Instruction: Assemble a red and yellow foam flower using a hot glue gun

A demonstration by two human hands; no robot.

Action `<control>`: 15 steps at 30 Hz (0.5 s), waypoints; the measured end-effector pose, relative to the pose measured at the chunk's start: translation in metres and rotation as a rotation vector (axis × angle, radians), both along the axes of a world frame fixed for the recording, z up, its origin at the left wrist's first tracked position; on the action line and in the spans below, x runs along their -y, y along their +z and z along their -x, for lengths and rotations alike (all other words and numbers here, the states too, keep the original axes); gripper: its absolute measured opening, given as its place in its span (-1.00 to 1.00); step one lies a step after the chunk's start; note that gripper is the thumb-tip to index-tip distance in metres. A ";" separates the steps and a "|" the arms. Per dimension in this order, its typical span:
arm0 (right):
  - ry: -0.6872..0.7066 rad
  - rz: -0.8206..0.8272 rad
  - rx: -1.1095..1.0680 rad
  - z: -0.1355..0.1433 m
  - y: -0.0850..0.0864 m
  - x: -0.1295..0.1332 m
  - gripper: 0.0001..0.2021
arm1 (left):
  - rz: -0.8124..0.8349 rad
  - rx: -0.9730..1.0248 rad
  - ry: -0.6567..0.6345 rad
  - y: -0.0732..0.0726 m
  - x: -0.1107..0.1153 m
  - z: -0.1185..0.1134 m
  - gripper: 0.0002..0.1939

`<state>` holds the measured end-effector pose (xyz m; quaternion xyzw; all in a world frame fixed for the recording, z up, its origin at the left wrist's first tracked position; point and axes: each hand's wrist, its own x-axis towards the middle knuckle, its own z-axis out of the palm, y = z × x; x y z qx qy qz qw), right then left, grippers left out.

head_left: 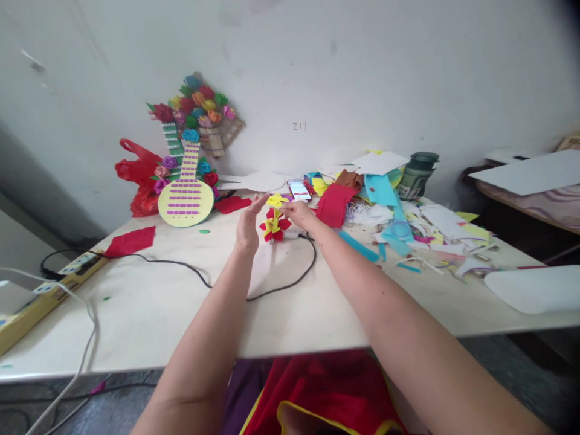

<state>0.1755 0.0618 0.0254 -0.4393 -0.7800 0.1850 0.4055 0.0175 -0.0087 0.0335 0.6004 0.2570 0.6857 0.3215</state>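
My right hand (299, 214) pinches a small piece of yellow paper (277, 200) between thumb and fingertips. To the left of it, my left hand (247, 228) is raised with its fingers stretched out, and its fingertips come close to the yellow piece. I cannot tell whether they touch it. Just below and between both hands is a paper flower (274, 226) with red outer petals and a yellow middle. Partly hidden behind the flower and right wrist is a white object (292, 233) on a black cable.
A paper guitar (186, 202) with paper roses leans against the wall. A phone (299, 190) lies behind my hands. Paper scraps (426, 223) and a green bottle (417, 175) crowd the right. The black cable (290, 286) loops across the table from a yellow power strip (49, 296).
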 end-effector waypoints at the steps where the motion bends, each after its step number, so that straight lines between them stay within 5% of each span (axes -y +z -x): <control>1: 0.000 0.005 0.000 0.000 0.001 -0.003 -0.71 | -0.011 0.011 -0.040 0.002 0.002 -0.004 -0.52; 9: -0.088 -0.021 0.057 0.001 0.004 -0.011 -0.69 | -0.006 0.022 -0.241 0.026 0.024 -0.026 -0.54; 15: -0.109 0.000 0.100 0.002 0.011 -0.010 -0.74 | 0.147 -0.127 -0.041 0.057 0.055 -0.050 -0.54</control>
